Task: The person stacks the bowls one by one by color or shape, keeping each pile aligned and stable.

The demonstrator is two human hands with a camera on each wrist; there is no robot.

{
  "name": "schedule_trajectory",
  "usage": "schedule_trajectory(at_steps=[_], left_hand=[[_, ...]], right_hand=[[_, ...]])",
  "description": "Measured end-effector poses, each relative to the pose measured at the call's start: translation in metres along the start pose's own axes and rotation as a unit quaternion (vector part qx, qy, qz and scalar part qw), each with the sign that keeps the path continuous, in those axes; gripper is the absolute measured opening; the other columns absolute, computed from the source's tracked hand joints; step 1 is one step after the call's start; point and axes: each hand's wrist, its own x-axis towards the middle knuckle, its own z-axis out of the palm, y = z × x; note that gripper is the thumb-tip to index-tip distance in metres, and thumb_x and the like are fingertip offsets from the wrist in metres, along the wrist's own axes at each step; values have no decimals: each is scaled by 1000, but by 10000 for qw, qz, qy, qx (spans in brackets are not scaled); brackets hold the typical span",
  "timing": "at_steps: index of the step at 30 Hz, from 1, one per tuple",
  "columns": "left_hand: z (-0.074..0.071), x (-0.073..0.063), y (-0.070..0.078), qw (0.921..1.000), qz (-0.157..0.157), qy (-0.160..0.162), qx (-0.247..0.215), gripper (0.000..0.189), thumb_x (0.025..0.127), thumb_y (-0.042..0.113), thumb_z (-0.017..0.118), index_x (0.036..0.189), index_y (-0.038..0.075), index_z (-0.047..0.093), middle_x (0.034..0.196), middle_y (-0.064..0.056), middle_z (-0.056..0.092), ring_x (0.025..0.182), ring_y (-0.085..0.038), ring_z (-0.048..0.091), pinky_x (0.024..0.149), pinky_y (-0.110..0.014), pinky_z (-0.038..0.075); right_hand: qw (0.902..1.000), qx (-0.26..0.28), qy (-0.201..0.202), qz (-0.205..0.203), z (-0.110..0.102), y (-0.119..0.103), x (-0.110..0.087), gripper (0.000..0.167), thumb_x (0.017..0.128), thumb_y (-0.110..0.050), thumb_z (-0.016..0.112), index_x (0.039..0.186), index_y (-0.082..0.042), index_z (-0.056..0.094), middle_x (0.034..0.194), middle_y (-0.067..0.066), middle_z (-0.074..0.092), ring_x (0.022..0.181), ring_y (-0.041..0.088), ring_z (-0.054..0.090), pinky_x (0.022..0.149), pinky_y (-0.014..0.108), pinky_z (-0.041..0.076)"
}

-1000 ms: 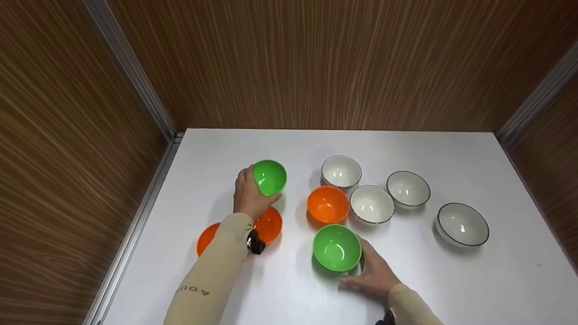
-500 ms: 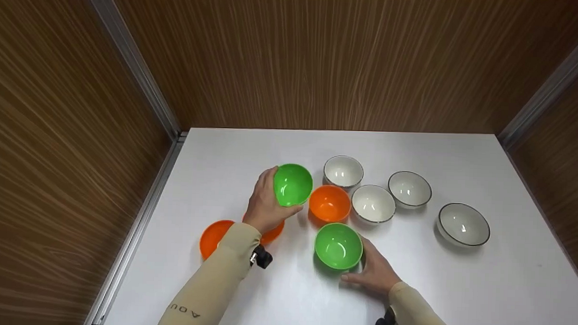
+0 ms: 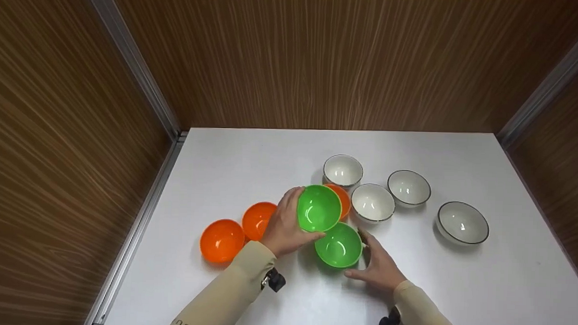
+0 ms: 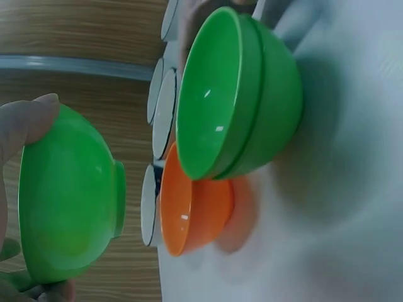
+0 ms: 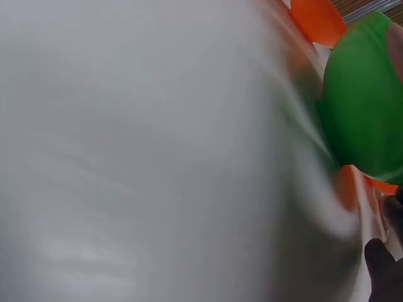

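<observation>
My left hand (image 3: 286, 227) grips a green bowl (image 3: 318, 209) by its side, thumb near the lower rim. The bowl hangs above the table and partly covers an orange bowl (image 3: 339, 202). Close by stand green bowls (image 3: 339, 251); the left wrist view shows two nested, as a stack (image 4: 271, 100). My right hand (image 3: 379, 266) curves loosely around the right side of this stack, fingertips at its rim and thumb apart from it. In the right wrist view, green bowl surface (image 5: 362, 100) fills the upper right corner.
Two orange bowls (image 3: 222, 242) stand to the left, one partly behind my left hand. Several white bowls with dark rims (image 3: 372, 202) stand at the back and right of the white table (image 3: 457, 293). Wood-grain panels (image 3: 302, 62) enclose the table at the back and sides.
My left hand has carried the green bowl rightward and toward me, from the table's left part to beside the stack, uncovering the left orange bowls. My right hand has barely moved.
</observation>
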Motion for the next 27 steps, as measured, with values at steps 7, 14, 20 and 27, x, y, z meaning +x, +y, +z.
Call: schedule_trajectory(at_steps=[7,14,20,27], left_hand=[[13,-7,4,9993,360,-106,-15,108,61,45,88,145,7,31,139,-7,41,122,-21,48,103,-34,43],[25,-15,5,9974,720,-64,-30,108,60,48,88,143,7,33,137,-5,43,120,-18,47,104,-30,41],[34,-22,8,9971,758,-66,93,109,61,53,86,143,7,33,139,-6,42,119,-18,49,102,-30,44],[44,-26,11,9970,769,14,65,109,59,53,87,143,7,34,141,-8,40,124,-20,47,104,-32,42]], right_hand=[[9984,75,411,-383,-9,-16,1,107,63,-29,90,149,-6,30,140,12,47,129,31,43,104,56,37],[9945,407,670,-696,-18,-55,3,88,73,-11,78,146,3,32,138,21,48,127,39,44,102,61,36],[9961,303,647,-511,-15,-49,7,82,80,-20,76,149,-10,32,144,7,46,132,25,42,108,50,35],[9959,329,645,-533,-14,-49,7,82,79,-24,77,149,-14,35,148,2,42,132,24,42,106,54,36]])
